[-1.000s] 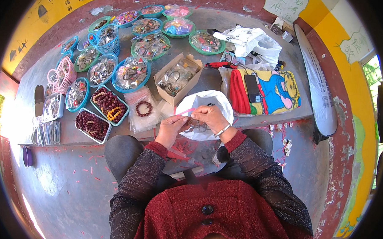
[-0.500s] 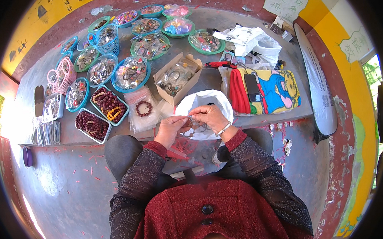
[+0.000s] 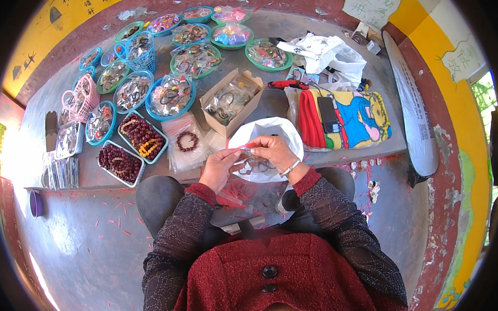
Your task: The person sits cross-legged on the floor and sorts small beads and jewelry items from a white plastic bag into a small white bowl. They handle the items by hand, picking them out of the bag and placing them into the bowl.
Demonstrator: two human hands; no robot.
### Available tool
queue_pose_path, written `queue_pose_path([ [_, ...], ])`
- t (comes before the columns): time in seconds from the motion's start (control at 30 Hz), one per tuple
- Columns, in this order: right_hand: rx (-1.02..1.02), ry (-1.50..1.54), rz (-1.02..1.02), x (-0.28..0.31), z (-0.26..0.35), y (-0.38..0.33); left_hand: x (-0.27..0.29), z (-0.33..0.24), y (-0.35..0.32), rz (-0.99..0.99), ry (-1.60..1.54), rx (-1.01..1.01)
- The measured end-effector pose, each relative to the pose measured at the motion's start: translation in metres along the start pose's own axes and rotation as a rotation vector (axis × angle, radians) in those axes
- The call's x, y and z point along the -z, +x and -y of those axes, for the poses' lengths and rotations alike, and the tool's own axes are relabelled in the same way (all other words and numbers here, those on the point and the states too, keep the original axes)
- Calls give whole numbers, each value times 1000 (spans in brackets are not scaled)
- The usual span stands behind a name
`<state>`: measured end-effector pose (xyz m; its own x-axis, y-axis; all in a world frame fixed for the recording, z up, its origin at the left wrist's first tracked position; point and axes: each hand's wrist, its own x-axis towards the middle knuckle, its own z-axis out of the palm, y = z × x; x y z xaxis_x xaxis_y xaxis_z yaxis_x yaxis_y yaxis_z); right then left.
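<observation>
My left hand (image 3: pixel 218 166) and right hand (image 3: pixel 274 153), pinched nearly closed, hold a small thing (image 3: pixel 245 149) I can't make out. Beneath them gapes a white bag (image 3: pixel 290 130).

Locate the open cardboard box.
Head view, just left of centre: the cardboard box sits on the table, beyond the white bag, right of the loose bracelet.
</observation>
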<state>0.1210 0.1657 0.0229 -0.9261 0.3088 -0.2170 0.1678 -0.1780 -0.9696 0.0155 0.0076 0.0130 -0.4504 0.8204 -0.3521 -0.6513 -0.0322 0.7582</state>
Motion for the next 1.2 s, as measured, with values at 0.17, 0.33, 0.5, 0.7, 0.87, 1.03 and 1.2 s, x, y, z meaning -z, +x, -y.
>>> queue_pose_path([
  [0.17, -2, -2, 5, 1, -8, 3, 6, 4, 3, -19, -2, -107],
  [0.33, -30, -15, -33, 1, -6, 3, 6, 1, 2, -6, -81, -81],
  [0.5, 165, -405, -315, 0, -8, 3, 10, 7, 5, 19, -81, -57],
  [0.7, 638, -785, -288, -28, 16, -15, 13, 17, 9, -19, -9, -55],
  [0.87, 655, -880, -231, -30, 4, -14, 6, 16, 8, 10, 122, -46],
  [1.03, 682, -978, -248, -29, 4, -13, 5, 19, 7, 52, 185, -97],
  [1.2, 732, -1126, -249, -30, 4, -15, 8, 22, 8, 81, 300, -82],
])
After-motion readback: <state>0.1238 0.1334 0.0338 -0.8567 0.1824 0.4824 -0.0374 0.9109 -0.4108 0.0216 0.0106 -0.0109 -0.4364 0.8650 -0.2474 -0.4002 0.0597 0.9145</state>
